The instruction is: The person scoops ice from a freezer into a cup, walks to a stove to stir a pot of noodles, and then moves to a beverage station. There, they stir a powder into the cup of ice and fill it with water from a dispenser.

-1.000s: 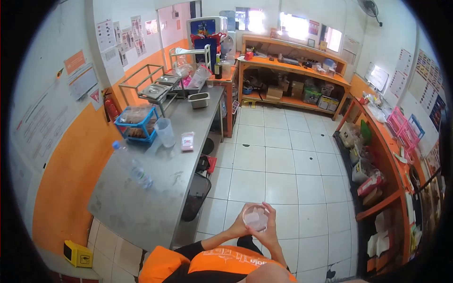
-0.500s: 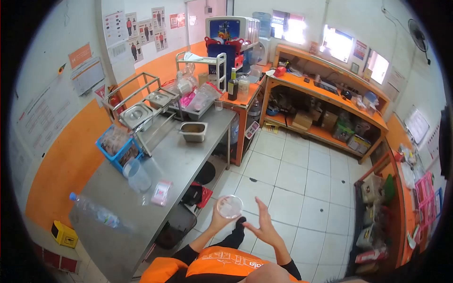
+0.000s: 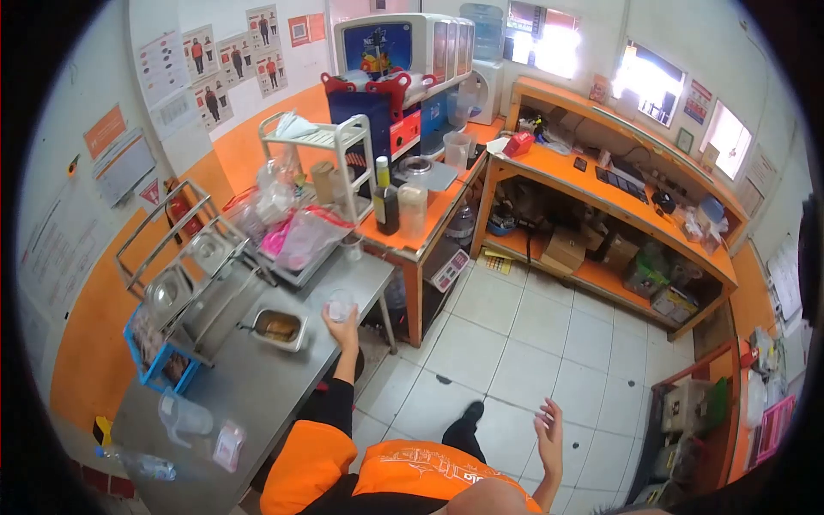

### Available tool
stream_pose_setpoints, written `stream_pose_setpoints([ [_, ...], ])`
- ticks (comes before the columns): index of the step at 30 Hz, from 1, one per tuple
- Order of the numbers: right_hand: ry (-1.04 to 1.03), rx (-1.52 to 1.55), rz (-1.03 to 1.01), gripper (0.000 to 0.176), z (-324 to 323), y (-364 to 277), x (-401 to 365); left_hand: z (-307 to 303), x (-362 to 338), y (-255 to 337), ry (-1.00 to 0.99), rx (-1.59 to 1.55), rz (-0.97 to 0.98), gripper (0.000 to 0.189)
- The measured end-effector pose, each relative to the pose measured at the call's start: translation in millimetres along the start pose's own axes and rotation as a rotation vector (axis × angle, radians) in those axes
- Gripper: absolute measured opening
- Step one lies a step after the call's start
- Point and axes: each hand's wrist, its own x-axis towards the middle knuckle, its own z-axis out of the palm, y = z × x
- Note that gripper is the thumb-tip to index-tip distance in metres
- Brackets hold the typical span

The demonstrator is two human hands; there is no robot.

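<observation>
- Head view: clear cup [image 3: 340, 306] in the left hand [image 3: 345, 333], by the steel worktop's [image 3: 292, 378] edge; fingers clasped around it.
- Status, judged from present positions: cup picked up, not released. Whether its base meets the steel: cannot tell. Pale matter inside, unidentified.
- Right hand [image 3: 549, 433]: fingers loosely parted, grasping nothing, out over the tiled floor [image 3: 515, 365].
- Just beside the cup: rectangular metal pan [image 3: 296, 347], rounded corners, brownish contents, uncovered.
- Beyond the cup: small clear tumbler [image 3: 352, 247], next to a shallow tray bearing crumpled, glossy plastic bags [image 3: 313, 240], some pink.
- Further along: dark bottle [image 3: 386, 206], smooth, narrow-necked; cloudy cylindrical jar [image 3: 412, 212] adjacent.
- Other side of the pan: tubular metal rack with round-lidded steel containers [image 3: 167, 293]; blue lattice basket [image 3: 159, 378]; translucent pitcher [image 3: 190, 416]; flat pink-white packet [image 3: 228, 446]; water bottle [image 3: 154, 467] on its side.
</observation>
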Motion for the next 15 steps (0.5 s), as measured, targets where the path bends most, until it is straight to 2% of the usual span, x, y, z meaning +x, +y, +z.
stream_pose_setpoints([
  [1, 0.058, 0.033, 0.074, 0.048, -13.9, 6.3, 29.1, 17.9, 12.0, -11.1, 0.009, -0.003, 0.002, 0.077],
  [4, 0.086, -0.068, 0.034, 0.044, -60.2, 16.1, 112.3, 40.7, 35.3, -45.4, 0.236, 0.103, 0.059, 0.075],
  [5, 0.106, -0.092, 0.017, 0.042, -70.7, 5.9, 142.6, 47.3, 41.4, -53.2, 0.296, 0.189, 0.108, 0.074],
  [9, 0.002, -0.154, -0.088, 0.039, -94.4, -40.5, 282.5, 65.7, 50.2, -61.9, 0.426, 0.270, 0.039, 0.082],
  [10, -0.018, -0.156, -0.106, 0.039, -88.3, -48.2, 320.3, 71.1, 51.1, -64.3, 0.453, 0.267, 0.040, 0.082],
  [12, -0.221, -0.249, -0.252, 0.040, -63.2, -58.4, 395.1, 73.0, 40.3, -71.5, 0.606, 0.402, -0.056, 0.085],
  [14, -0.406, -0.296, -0.387, 0.044, -12.2, -76.2, 459.3, 69.3, 10.4, -82.0, 0.701, 0.493, -0.135, 0.083],
  [15, -0.483, -0.381, -0.580, 0.048, 17.8, -85.2, 492.6, 77.8, 4.2, -83.8, 0.778, 0.555, -0.198, 0.081],
])
